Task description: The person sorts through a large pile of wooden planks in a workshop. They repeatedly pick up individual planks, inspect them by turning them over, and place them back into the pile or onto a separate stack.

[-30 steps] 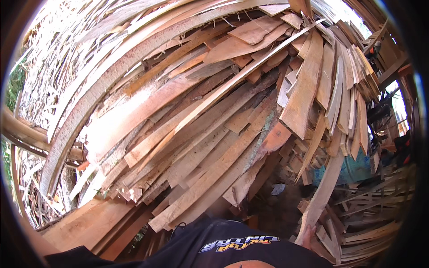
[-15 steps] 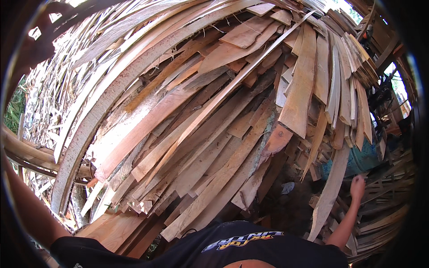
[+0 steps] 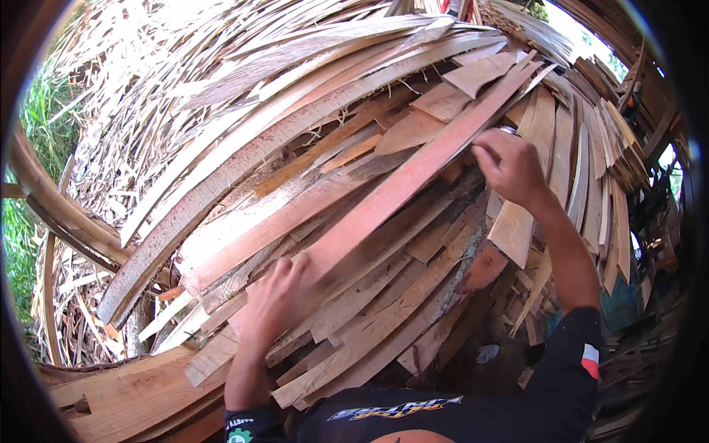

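Now a long reddish plank (image 3: 410,179) spans diagonally over the wood stack (image 3: 413,310), absent there half a second earlier; handling thus centres on it. My left hand (image 3: 276,297) grips its lower end; my right hand (image 3: 511,167) curls beside its upper edge, whether gripping I cannot tell.

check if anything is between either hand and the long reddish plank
Nothing visible: the left hand lies on the lower part of the long reddish plank, and the right hand is close at its right-hand edge, no other board between. Whether the right hand touches is unclear.
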`<state>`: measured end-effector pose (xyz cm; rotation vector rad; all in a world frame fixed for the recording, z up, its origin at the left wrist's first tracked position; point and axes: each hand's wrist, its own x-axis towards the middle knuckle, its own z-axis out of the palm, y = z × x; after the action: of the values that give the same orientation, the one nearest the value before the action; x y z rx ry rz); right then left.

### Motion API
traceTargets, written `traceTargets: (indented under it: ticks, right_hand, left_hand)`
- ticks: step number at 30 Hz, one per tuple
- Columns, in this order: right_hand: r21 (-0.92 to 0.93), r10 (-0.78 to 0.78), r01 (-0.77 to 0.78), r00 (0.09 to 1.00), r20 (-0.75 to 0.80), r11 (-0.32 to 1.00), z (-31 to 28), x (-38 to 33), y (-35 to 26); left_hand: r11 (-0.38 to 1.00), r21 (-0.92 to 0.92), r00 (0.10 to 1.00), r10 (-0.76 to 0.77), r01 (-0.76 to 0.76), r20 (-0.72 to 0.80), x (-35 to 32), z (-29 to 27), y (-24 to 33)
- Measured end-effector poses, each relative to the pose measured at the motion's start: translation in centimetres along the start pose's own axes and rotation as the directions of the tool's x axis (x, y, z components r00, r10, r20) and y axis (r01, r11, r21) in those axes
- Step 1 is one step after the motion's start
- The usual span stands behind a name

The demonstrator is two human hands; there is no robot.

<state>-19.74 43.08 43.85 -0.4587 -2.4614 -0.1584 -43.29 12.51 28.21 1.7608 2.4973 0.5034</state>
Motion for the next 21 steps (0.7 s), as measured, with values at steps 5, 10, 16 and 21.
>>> traceTargets:
  ticks: [5,10,16,21]
  right_hand:
    - [-0.178,-0.252,0.303,0.933,0.258,0.936,12.0,10.7,-3.5]
    - [-0.128,-0.309,0.350,0.914,0.262,0.928,23.3,15.8,-6.3]
    - [-0.162,-0.330,0.360,0.925,0.186,0.919,27.9,18.1,-8.5]
    - [-0.210,-0.422,0.436,0.900,0.109,0.875,27.8,19.4,-7.2]
  left_hand:
    - [0.990,-0.136,0.997,-0.033,0.022,-0.075,-0.8,5.6,0.1]
    - [0.988,-0.141,0.994,-0.076,0.065,-0.073,-1.1,8.1,0.4]
    - [0.984,-0.163,0.987,-0.095,0.074,-0.130,-1.4,9.9,-0.4]
    - [0.982,-0.174,0.990,-0.087,0.067,-0.109,-0.9,10.2,-0.1]
